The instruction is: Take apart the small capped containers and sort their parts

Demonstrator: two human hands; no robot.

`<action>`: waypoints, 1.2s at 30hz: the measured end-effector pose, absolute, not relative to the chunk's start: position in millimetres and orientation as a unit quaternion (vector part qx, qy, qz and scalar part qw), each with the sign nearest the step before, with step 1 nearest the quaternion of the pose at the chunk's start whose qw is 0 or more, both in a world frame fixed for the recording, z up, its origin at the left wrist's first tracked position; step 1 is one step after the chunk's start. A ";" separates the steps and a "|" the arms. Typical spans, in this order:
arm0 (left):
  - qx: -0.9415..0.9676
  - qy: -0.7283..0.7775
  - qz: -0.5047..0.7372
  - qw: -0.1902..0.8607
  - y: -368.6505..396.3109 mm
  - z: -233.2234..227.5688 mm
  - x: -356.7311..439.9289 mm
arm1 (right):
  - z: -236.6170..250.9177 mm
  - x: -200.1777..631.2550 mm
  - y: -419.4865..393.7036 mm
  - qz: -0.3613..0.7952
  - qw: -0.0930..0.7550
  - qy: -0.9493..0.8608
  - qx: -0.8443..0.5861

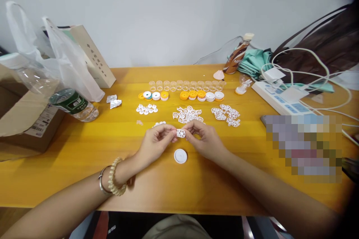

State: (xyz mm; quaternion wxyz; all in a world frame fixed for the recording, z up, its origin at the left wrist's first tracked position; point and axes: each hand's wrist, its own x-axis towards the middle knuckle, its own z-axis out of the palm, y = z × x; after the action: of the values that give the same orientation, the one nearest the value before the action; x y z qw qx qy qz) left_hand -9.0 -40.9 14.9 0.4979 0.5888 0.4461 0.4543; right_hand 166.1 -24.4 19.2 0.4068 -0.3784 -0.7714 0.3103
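Observation:
Between the fingertips of my left hand point(159, 140) and my right hand point(206, 140) is a small white openwork plastic part point(181, 133). Both hands pinch it, one at each end, above the table. Just below it a round white disc point(180, 156) lies flat on the wood. Beyond my fingers sits a loose pile of similar white openwork parts point(188, 114), with a second group point(226, 114) to its right. Small white round pieces point(146, 109) lie to the left, and a few more point(159, 123) are partly hidden behind my left hand.
Farther back stand a row of clear cups point(179, 85) and orange and white round caps point(192, 94). At left are a cardboard box point(42, 134), a water bottle point(74, 104) and a plastic bag point(67, 59). A power strip point(283, 99) with cables, a drink bottle point(235, 58) and a blurred-out object point(305, 145) occupy the right.

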 end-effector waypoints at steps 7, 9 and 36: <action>0.573 0.462 0.479 0.478 -35.7 16.0 -16.2 | 24.0 185.2 -5.4 0.085 0.458 -0.779 -0.421; 0.573 0.461 0.478 0.480 -34.3 15.2 -16.4 | 20.3 185.8 5.0 0.074 0.452 -0.785 -0.417; 0.595 0.433 0.474 0.484 -39.7 17.3 -14.9 | 32.4 175.3 -13.1 0.270 0.387 -0.809 -0.350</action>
State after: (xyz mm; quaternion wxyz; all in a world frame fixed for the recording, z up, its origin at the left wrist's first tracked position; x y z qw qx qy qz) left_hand -14.9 -39.7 17.3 0.4838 0.5947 0.4327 0.4744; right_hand 175.3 -13.1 32.4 0.3869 -0.3497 -0.8092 0.2705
